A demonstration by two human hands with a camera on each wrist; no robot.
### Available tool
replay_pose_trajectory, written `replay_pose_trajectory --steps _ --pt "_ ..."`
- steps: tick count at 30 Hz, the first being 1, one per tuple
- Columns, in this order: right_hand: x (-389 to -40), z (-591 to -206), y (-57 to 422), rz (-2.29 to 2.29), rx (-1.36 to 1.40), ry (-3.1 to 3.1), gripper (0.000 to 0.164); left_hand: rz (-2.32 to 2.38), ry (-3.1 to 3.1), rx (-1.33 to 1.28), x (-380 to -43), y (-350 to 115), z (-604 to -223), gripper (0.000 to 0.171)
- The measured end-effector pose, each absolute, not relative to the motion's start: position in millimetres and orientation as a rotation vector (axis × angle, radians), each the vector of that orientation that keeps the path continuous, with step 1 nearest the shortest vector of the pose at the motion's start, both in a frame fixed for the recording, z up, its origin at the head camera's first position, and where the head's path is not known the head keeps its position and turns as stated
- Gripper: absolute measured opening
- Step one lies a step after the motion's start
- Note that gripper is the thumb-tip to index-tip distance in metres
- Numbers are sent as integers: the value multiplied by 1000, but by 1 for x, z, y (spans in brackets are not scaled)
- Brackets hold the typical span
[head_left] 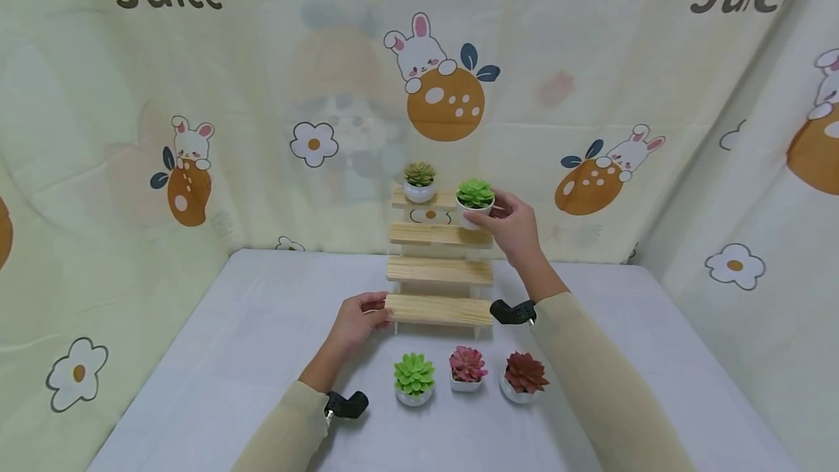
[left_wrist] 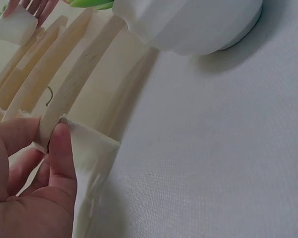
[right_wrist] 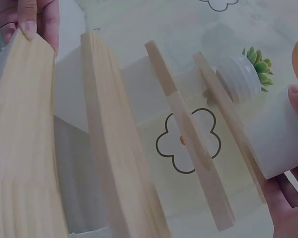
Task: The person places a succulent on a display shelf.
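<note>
My right hand (head_left: 516, 228) grips a bright green potted succulent (head_left: 475, 195) by its white pot, at the right end of the top shelf of a tiered wooden stand (head_left: 439, 269). In the right wrist view the white pot (right_wrist: 280, 136) is right at the top board; whether it bears on the board I cannot tell. A darker green succulent in a round white pot (head_left: 419, 184) sits at the left of that top shelf. My left hand (head_left: 357, 320) pinches the left end of the lowest board (left_wrist: 72, 89) between thumb and fingers.
In front of the stand, on the white table (head_left: 262, 341), stand three potted succulents: a light green one (head_left: 414, 377), a pink one (head_left: 467, 368) and a dark red one (head_left: 524, 376). Behind the table hangs a printed curtain (head_left: 354, 57).
</note>
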State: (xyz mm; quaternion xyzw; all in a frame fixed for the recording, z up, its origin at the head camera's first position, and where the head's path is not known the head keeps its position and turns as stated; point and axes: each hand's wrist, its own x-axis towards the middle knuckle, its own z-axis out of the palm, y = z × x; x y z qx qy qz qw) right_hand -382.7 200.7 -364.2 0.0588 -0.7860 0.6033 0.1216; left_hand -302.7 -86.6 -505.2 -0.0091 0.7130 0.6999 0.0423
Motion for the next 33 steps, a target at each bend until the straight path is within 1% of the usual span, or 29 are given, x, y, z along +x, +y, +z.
replay_pose_trajectory --steps 9,13,20,27,33 --pt "-394 -353 197 1760 158 -2289 69 2161 2173 -24 -304 -87 -506 37" --pt "-396 -350 198 1795 135 -2276 70 2153 2171 -25 -305 -87 -509 37" --pt "-406 -347 202 1807 94 -2263 80 2135 2192 -29 -304 -87 -508 38" --pt "-414 -347 201 1760 87 -2262 73 2127 2177 -38 -304 -87 -507 37" --pt "-419 -344 199 1776 86 -2256 73 2136 2172 -34 -303 -87 -506 38"
